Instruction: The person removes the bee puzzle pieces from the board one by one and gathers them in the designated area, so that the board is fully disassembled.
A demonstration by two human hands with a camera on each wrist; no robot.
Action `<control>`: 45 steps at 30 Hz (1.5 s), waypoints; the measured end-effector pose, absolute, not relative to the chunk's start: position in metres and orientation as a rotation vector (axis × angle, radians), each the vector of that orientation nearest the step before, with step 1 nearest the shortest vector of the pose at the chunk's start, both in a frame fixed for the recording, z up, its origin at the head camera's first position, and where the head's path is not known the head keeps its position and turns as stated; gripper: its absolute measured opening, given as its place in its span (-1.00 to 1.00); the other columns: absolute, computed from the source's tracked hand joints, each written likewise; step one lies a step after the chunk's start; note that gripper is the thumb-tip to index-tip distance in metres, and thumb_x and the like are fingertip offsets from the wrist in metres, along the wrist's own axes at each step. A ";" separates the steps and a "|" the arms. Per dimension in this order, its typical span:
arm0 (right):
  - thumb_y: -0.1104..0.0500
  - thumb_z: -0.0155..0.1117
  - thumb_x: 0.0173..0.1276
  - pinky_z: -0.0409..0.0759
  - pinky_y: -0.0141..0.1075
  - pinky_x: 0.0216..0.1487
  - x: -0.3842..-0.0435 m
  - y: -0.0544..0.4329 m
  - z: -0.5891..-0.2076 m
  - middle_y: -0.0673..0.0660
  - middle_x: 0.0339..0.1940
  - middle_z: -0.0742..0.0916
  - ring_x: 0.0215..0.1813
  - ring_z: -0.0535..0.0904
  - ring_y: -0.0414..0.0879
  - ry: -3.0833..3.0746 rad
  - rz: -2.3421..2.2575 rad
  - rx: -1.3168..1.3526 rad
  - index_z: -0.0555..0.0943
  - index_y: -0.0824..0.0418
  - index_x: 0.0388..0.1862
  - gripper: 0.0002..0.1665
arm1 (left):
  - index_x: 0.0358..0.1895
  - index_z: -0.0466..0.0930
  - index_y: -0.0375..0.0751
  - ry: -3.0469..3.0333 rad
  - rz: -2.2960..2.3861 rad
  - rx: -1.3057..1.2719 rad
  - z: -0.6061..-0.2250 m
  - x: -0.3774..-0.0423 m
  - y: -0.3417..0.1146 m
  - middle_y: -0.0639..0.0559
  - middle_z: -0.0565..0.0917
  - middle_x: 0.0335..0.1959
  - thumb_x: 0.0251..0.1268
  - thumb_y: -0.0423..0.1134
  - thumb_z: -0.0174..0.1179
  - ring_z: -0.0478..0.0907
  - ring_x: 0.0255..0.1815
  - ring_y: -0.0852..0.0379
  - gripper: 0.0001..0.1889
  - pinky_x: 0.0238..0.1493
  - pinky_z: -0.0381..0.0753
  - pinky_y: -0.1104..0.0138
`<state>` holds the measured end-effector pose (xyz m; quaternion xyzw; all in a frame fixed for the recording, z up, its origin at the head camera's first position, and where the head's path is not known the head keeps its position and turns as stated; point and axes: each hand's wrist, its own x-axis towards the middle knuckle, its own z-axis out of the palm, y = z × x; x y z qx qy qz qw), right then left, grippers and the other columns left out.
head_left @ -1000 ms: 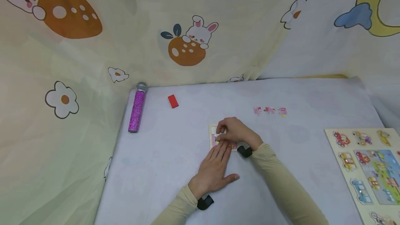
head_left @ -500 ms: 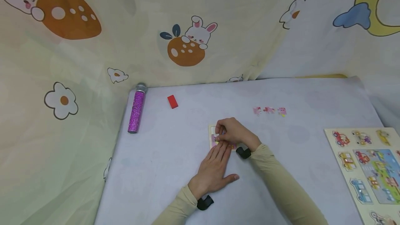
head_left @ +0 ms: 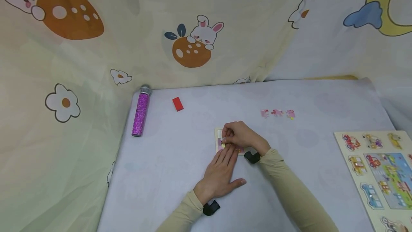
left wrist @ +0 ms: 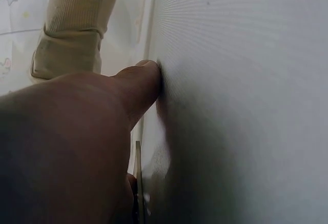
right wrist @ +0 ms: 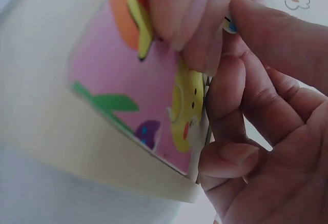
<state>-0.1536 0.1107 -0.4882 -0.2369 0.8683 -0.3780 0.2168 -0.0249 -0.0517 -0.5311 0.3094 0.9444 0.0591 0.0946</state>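
A small jigsaw puzzle with a cream frame (head_left: 216, 140) lies mid-table, largely covered by both hands. The left hand (head_left: 219, 178) rests on its lower part with straight fingers, the thumb spread out on the white cloth. In the left wrist view that thumb (left wrist: 141, 83) touches the cloth. Over the upper part, the right hand (head_left: 239, 134) has its fingers curled down. The right wrist view shows its thumb and fingers pinching a puzzle piece (right wrist: 230, 25), of which only a small blue edge shows. Below are joined pink pieces (right wrist: 115, 70) with a yellow figure, beside the left fingertips.
Three loose pink puzzle pieces (head_left: 277, 113) lie in a row at the back right. A purple glitter microphone (head_left: 140, 114) and a red block (head_left: 178, 104) are at the back left. A large vehicle puzzle board (head_left: 360, 178) lies at the right edge.
The right hand's fingertips shift very slightly over the puzzle. The left hand stays in place, and the other things have not moved.
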 end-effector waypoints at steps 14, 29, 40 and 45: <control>0.20 0.54 0.37 0.60 -0.33 -0.24 -0.151 0.107 -0.488 -0.05 -0.47 0.76 -0.41 0.61 -0.23 2.455 -1.036 -0.618 0.69 0.15 -0.33 -0.85 | 0.76 -0.19 -0.23 2.807 0.133 0.939 -0.526 -0.027 -0.051 -0.11 -0.10 0.80 0.51 0.49 -0.04 -0.17 0.81 0.01 0.10 0.75 0.00 0.14; 0.18 0.43 0.49 0.64 -0.30 -0.17 -0.152 0.122 -0.493 0.02 -0.32 0.84 -0.31 0.74 -0.20 2.515 -1.253 -0.590 0.65 0.15 -0.13 -0.89 | 0.76 -0.13 -0.20 2.788 0.203 0.939 -0.530 -0.028 -0.052 -0.09 -0.05 0.80 0.47 0.51 -0.01 -0.15 0.81 -0.02 0.10 0.75 0.01 0.11; 0.21 0.56 0.35 0.75 -0.15 -0.05 -0.154 0.153 -0.501 0.09 -0.21 0.85 -0.21 0.79 -0.11 2.576 -1.315 -0.413 0.76 0.16 0.00 -0.73 | 0.76 -0.14 -0.18 2.789 0.220 0.922 -0.530 -0.028 -0.051 -0.06 -0.10 0.81 0.45 0.51 0.01 -0.17 0.82 -0.01 0.11 0.76 -0.02 0.11; 0.26 0.63 0.25 0.79 -0.11 0.00 -0.153 0.171 -0.500 0.18 -0.08 0.85 -0.11 0.81 0.00 2.602 -1.344 -0.409 0.76 0.23 0.08 -0.59 | 0.76 -0.14 -0.18 2.787 0.233 0.914 -0.529 -0.028 -0.051 -0.06 -0.12 0.81 0.44 0.51 0.03 -0.17 0.82 -0.01 0.12 0.76 -0.01 0.10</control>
